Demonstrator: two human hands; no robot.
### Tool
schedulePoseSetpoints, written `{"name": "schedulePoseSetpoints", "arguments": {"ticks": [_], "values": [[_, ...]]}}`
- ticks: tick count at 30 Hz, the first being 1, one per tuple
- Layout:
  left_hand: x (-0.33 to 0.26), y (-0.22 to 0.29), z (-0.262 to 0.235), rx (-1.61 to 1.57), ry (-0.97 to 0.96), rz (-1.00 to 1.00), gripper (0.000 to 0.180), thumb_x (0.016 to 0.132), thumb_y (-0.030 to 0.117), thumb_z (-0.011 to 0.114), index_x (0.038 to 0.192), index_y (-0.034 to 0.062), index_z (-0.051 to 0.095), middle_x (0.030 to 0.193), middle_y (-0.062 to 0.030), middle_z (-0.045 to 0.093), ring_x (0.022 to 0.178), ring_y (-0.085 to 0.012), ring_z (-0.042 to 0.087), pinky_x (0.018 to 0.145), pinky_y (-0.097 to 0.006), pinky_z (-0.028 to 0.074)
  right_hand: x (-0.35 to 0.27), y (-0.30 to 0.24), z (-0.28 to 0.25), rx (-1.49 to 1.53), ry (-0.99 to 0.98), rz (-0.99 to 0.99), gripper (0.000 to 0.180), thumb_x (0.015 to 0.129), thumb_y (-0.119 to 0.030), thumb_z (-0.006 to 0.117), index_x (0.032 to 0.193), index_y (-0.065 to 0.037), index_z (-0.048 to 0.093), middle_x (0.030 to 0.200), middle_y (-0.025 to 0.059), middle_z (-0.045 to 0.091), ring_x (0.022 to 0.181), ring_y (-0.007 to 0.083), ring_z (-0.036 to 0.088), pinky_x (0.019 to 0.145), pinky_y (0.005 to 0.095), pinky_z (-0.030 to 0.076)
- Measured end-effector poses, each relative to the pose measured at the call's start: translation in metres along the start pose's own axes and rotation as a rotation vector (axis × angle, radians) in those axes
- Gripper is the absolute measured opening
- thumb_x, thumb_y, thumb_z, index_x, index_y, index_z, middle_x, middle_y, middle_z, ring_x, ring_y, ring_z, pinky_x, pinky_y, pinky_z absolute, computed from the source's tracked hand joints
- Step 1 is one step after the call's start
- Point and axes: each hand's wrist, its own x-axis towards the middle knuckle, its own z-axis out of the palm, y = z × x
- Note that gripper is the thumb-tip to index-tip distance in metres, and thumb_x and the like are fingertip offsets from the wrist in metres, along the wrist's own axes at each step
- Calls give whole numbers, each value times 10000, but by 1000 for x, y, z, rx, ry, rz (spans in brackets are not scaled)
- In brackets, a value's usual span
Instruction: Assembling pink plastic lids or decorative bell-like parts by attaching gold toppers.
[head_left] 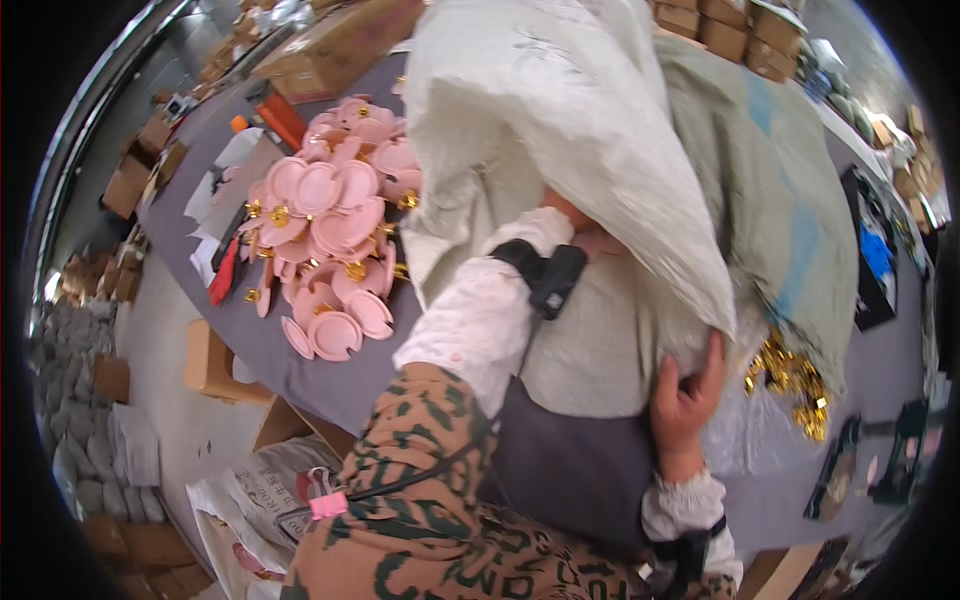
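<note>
A large white woven sack [560, 90] lies across the table with its mouth toward me. My left hand [590, 238] reaches into the mouth; its fingers are hidden under the upper flap. At the right end of the flap, my right hand [685, 405] has thumb and forefinger stretched up and apart, the forefinger touching the sack's rim. To the left of the sack lies a heap of pink round plastic pieces [318, 190] with gold-coloured metal parts [355, 270] among them. More gold-coloured pieces [800, 390] lie at the right, beside clear plastic film [745, 430].
A grey-green woven sack [760, 190] with blue stripes stands right of the white one. Red-handled scissors [222, 280] lie at the left on the grey-covered table [345, 385]. A cardboard box [345, 45] sits at the far left, and a black tray [868, 250] at the right.
</note>
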Motion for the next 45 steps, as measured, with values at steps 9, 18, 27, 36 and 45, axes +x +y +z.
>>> {"name": "schedulePoseSetpoints", "arguments": {"ticks": [9,18,27,36,45], "values": [[-75,86,-40,-279,3,-110,365,700,359,729,1021,184,734,1178,-88,610,1053,-350,573,901,-433,475,35,-8,-15,89,145,-88,417,777,56,582,1189,87,524,1299,271,504,1175,434,520,1005,430,414],[-165,159,-68,-171,24,-150,566,710,338,736,1248,210,615,1324,-104,513,1256,-303,434,1007,-498,288,40,0,-29,86,242,-63,466,752,70,493,1216,42,534,1322,239,491,1204,404,499,1010,448,404],[-167,127,-84,-394,-53,-151,291,879,204,637,1157,122,618,1125,-101,648,1163,-279,552,1056,-539,246,28,-40,-15,39,-111,-448,477,749,19,583,1214,-82,608,1380,163,492,1255,339,487,1063,446,361],[-184,153,-112,-1042,57,-234,373,889,120,657,1239,56,544,1161,-103,609,1143,-219,549,914,-337,470,16,-32,-13,721,-450,248,404,786,-62,714,1177,-28,619,1067,142,682,997,267,661,873,332,513],[-193,185,-146,-1741,-85,-438,880,839,100,728,1513,72,162,1380,-164,431,1212,-240,521,971,-343,484,22,-58,-34,819,-459,34,506,630,-114,839,1046,-63,555,1413,132,479,1050,210,614,831,296,496]]}}
